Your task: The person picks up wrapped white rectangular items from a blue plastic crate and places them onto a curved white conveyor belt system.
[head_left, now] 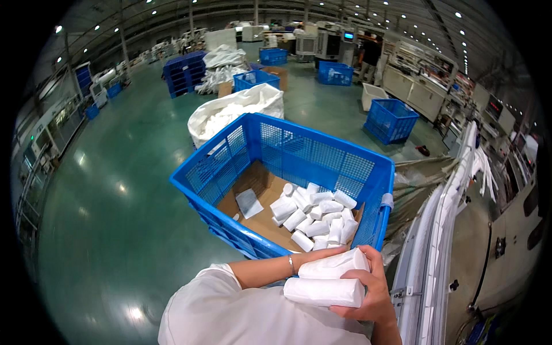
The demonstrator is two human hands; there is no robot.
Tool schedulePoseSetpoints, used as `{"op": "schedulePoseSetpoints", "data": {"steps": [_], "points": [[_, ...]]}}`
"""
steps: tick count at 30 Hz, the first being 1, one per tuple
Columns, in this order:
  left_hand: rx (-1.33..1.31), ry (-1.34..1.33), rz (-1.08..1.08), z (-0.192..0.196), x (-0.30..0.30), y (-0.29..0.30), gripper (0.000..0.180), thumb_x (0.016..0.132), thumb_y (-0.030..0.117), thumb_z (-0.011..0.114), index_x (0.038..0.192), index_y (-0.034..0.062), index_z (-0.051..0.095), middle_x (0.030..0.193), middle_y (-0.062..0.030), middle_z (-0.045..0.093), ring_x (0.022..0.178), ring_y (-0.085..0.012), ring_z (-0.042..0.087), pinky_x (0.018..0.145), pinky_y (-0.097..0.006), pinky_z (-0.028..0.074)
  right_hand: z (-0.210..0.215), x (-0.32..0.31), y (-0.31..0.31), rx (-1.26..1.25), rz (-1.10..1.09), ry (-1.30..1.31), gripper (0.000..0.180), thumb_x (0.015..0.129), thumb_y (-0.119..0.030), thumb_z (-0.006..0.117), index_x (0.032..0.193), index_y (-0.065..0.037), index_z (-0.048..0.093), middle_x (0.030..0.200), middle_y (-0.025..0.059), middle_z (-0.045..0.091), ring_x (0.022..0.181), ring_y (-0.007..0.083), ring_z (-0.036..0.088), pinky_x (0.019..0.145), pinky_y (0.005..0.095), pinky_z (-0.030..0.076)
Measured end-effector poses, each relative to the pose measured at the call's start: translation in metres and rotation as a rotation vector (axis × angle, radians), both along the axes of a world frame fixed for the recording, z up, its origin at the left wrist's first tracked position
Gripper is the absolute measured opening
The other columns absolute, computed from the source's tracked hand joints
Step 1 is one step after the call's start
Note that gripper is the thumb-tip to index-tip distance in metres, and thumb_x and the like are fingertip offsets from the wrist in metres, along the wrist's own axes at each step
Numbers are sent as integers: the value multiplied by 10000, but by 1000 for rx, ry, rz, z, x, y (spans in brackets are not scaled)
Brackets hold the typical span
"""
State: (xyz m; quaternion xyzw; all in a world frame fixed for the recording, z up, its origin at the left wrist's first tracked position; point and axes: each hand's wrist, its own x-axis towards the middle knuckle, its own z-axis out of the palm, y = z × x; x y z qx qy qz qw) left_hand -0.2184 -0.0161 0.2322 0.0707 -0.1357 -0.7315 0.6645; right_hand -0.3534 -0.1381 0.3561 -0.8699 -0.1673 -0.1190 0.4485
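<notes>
Two white rolls, a far roll (pixel 330 265) and a near roll (pixel 322 292), lie side by side close in front of my body. My right hand (pixel 376 287) is closed round their right ends, with fingers over the top and between them. My left hand (pixel 322 253) reaches across along the far side of the far roll; its fingers are mostly hidden there. A bracelet circles the left wrist. Just beyond my hands stands a blue mesh-sided crate (pixel 322 141) with a heap of similar white rolls (pixel 316 213) on its cardboard-lined bottom.
A flat white piece (pixel 249 203) lies on the crate's cardboard. Behind the crate is a large white sack (pixel 270 100) of white material. Metal rails and machinery (pixel 422 276) run close along my right. Other blue crates (pixel 392 121) stand farther off, and a person (pixel 371 54) stands near machines.
</notes>
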Motion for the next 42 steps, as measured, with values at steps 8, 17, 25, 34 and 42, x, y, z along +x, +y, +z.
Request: {"op": "schedulePoseSetpoints", "data": {"steps": [8,17,25,34,42], "points": [[267,-311,350,13,-4,10,392,885,192,466,1246,54,397,1158,-61,522,991,-140,553,835,-275,470,-18,10,-28,362,-48,85,559,408,-302,783,856,-35,583,1183,176,344,1075,294,414,890,398,363],[-129,-1428,279,26,-44,-19,593,778,281,620,1250,40,354,1124,-85,485,1036,-179,453,890,-281,352,-19,21,-84,1439,-140,-51,591,745,-311,556,1233,-28,379,1212,142,460,1100,281,469,943,408,376],[-312,-1161,120,23,-37,-6,538,801,263,617,1233,19,410,1237,-88,439,1128,-194,411,948,-317,337,-55,-31,-40,1174,-267,120,681,557,-339,679,1108,-18,439,1147,174,463,1019,252,488,859,350,408],[402,-1383,-2,-18,151,-5,389,806,235,590,1108,4,508,1049,-87,562,978,-143,518,818,-256,437,-74,0,-15,1354,-230,307,686,530,-330,690,1091,-16,450,1161,175,448,1020,256,486,861,346,400],[827,-2225,-327,-272,240,-10,446,662,159,616,1069,15,503,1079,-180,520,1022,-331,489,864,-392,408,-80,6,-16,1390,-507,346,691,506,-322,700,1075,-14,460,1173,175,434,1020,260,484,864,342,393]]}}
